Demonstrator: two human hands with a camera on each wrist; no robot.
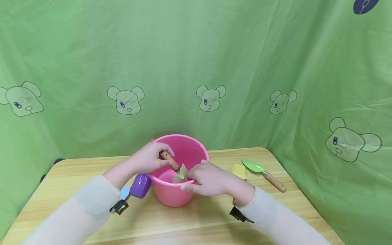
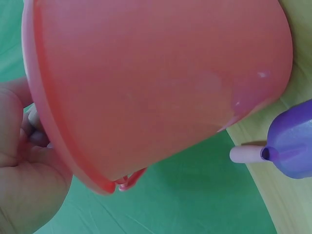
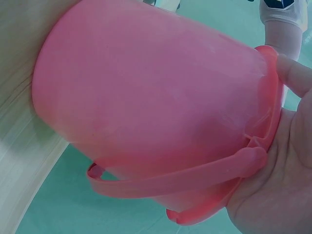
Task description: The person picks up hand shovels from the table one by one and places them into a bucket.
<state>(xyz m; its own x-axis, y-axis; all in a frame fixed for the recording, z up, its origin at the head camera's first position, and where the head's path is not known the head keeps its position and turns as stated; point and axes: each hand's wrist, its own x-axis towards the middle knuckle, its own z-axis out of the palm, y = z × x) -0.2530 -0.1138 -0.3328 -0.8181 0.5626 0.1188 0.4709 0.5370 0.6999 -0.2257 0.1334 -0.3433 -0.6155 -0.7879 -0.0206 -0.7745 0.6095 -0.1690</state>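
A pink bucket (image 1: 172, 195) stands upright on the table, slightly tipped toward me. My left hand (image 1: 150, 157) reaches over its left rim and grips the wooden handle (image 1: 170, 161) of a small garden tool with a pale green, pointed head (image 1: 181, 175). That head lies inside the bucket, by the front right wall; its full shape is hidden. With the thumb outside the rim and the fingers inside, my right hand (image 1: 211, 178) holds the bucket's right front edge. In the right wrist view the bucket's handle (image 3: 175, 180) hangs down along its side.
Left of the bucket lies a purple scoop (image 1: 140, 185) with a light blue piece (image 1: 125, 192) beside it. To the right are a yellow piece (image 1: 239, 171), partly behind my forearm, and a green trowel (image 1: 256, 167) with a wooden handle. Green cloth (image 1: 171, 68) surrounds the table.
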